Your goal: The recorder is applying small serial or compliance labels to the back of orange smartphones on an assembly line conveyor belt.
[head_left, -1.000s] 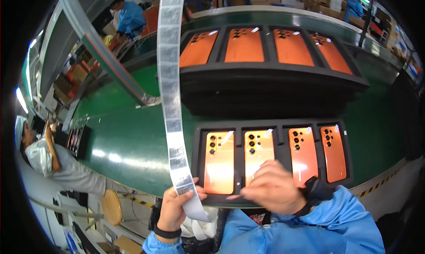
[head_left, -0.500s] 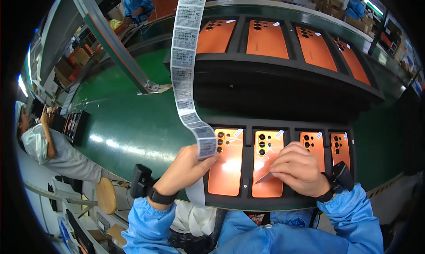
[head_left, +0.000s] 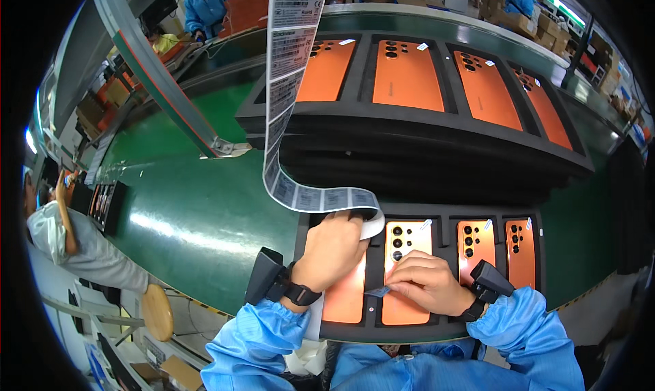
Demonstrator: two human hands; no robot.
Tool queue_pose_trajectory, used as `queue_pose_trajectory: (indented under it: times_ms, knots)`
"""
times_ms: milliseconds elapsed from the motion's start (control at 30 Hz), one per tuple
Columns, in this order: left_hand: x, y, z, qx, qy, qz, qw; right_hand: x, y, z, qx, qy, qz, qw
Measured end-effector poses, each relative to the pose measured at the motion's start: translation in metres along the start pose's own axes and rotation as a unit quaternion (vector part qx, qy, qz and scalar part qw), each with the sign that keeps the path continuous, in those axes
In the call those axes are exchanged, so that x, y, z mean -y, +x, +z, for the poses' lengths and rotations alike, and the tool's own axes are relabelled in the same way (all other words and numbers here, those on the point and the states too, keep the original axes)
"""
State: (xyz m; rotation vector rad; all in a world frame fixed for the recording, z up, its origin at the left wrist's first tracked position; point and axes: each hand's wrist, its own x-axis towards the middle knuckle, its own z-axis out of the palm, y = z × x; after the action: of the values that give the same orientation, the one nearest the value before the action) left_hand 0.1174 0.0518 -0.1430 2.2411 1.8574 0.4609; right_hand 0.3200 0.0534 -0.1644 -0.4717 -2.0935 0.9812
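My left hand (head_left: 333, 249) is closed on a long strip of printed labels (head_left: 284, 94), which hangs from above and curls over my knuckles. That hand hovers over the leftmost orange phone (head_left: 344, 301) and hides its camera end. Between the thumb and fingers of my right hand (head_left: 428, 282) is a small peeled label (head_left: 377, 291), grey-blue and tilted. It is above the gap between the leftmost phone and the second orange phone (head_left: 407, 312). Both phones lie back side up in a black foam tray (head_left: 372, 323). Two more phones lie to the right.
Behind the near tray stands a stack of black foam trays (head_left: 423, 159), the top one carrying several orange phones (head_left: 409, 77). A metal post (head_left: 153, 70) rises from the green tabletop (head_left: 184, 207) at left. A person (head_left: 102, 244) and a wooden stool (head_left: 157, 312) are farther left.
My left hand has moved right with the label strip, which now bends sideways over it. My right hand has shifted slightly left and down with the small label.
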Motion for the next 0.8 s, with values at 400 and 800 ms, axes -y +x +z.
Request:
queue_pose_trajectory:
  times_ms: [400,800]
  knots:
    - [-0.001,0.002,-0.001,-0.007,0.014,0.004,1.000,-0.004,0.000,0.001,-0.005,0.048,-0.003,0.999]
    - [0.022,0.022,0.013,-0.027,-0.156,-0.026,0.987,-0.005,-0.002,0.002,0.033,0.040,-0.016,0.999]
